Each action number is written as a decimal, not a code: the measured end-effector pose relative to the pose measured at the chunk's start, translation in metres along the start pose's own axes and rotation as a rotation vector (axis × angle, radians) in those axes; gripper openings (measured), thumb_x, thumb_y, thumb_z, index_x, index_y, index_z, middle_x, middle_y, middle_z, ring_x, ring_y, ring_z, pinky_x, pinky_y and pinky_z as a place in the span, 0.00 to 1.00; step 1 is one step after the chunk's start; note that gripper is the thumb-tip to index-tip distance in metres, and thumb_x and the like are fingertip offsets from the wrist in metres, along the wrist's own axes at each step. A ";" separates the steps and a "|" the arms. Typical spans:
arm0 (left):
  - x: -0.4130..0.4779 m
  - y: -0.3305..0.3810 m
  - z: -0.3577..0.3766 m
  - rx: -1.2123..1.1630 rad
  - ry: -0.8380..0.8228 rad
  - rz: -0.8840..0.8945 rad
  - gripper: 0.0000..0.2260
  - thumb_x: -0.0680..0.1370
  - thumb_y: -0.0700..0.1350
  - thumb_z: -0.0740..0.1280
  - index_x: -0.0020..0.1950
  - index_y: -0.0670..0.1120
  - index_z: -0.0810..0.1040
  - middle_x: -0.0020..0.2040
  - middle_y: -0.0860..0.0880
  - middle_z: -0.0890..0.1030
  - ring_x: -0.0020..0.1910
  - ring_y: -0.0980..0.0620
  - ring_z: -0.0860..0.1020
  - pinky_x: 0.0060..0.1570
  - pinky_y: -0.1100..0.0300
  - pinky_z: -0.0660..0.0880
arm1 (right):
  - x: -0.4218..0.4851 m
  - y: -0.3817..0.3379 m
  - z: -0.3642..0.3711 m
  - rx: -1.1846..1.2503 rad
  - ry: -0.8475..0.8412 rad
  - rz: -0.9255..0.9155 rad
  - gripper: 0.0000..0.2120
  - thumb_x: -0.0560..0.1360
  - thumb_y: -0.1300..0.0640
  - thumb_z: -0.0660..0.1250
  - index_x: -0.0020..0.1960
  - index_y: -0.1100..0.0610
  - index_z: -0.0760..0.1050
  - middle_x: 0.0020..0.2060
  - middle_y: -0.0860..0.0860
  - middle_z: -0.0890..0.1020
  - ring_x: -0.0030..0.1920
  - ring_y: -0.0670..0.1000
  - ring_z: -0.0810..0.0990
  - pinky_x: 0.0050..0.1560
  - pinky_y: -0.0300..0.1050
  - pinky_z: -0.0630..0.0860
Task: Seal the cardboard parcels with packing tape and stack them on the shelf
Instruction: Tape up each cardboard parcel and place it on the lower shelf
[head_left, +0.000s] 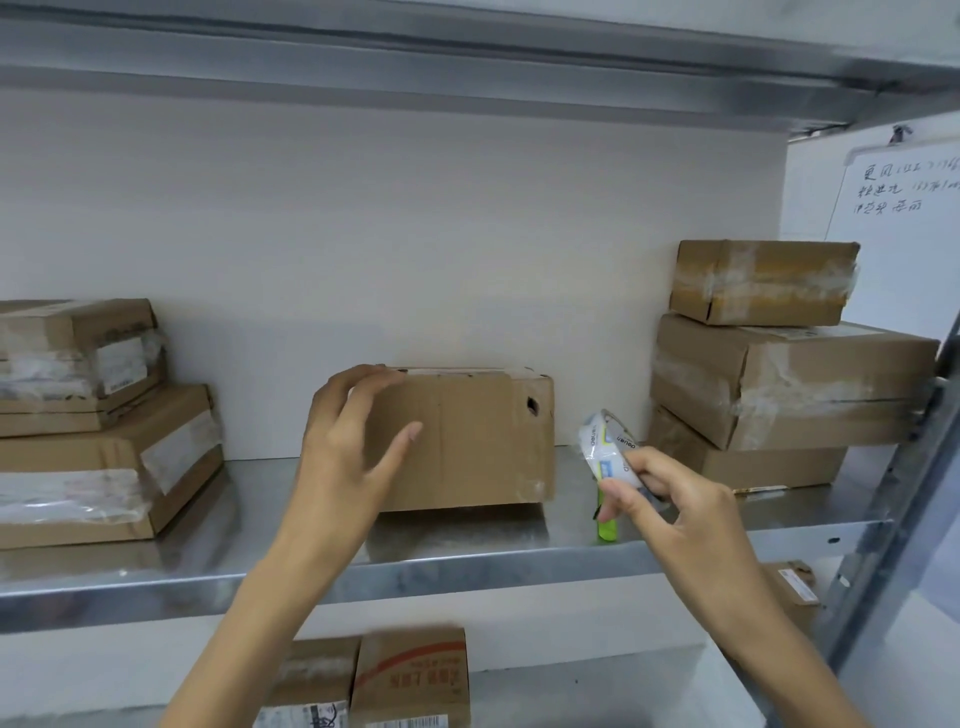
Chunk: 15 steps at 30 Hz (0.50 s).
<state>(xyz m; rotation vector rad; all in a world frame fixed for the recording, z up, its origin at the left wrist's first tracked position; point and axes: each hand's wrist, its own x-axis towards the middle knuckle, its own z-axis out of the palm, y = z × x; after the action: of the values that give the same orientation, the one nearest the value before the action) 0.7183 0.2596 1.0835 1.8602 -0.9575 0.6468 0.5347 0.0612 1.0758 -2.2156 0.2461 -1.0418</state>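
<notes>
While touching box (467, 436) at ten o'clock corner with spread left hand (348, 447), pinching tape (607, 446) in right hand (680, 514). Held at box's three o'clock.

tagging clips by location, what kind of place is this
Probably a parcel storeroom or packing room: a metal shelf holds stacks of taped cardboard parcels, the right hand pinches a roll of packing tape, and a handwritten whiteboard stands at the right.

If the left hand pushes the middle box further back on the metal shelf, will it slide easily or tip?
The box probably slides: the shelf is smooth metal. It is wider than tall, so tipping seems unlikely. Its creased, holed front suggests soft walls.
</notes>
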 end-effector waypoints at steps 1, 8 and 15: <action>0.001 0.002 0.000 0.013 0.021 0.009 0.16 0.77 0.46 0.68 0.64 0.50 0.74 0.65 0.52 0.72 0.67 0.56 0.67 0.67 0.73 0.59 | -0.001 -0.001 0.000 0.006 0.000 0.000 0.08 0.75 0.59 0.68 0.38 0.54 0.75 0.29 0.44 0.81 0.36 0.45 0.78 0.39 0.28 0.68; -0.002 0.040 0.006 0.004 0.038 0.221 0.12 0.79 0.48 0.65 0.60 0.46 0.80 0.59 0.51 0.75 0.62 0.53 0.72 0.64 0.66 0.65 | -0.009 -0.015 0.003 0.080 -0.008 0.012 0.07 0.75 0.57 0.69 0.39 0.56 0.76 0.29 0.45 0.81 0.34 0.44 0.78 0.39 0.31 0.69; -0.017 0.087 0.026 -0.324 -0.188 0.234 0.14 0.74 0.49 0.72 0.58 0.47 0.82 0.55 0.55 0.79 0.55 0.56 0.78 0.55 0.66 0.73 | -0.024 -0.041 0.018 0.181 0.075 -0.048 0.12 0.72 0.41 0.65 0.42 0.49 0.78 0.28 0.43 0.81 0.33 0.42 0.80 0.37 0.30 0.71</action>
<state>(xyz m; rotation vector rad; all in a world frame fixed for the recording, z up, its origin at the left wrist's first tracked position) 0.6380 0.2186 1.1014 1.5522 -1.3334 0.4266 0.5276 0.1117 1.0793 -2.0315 0.1263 -1.1286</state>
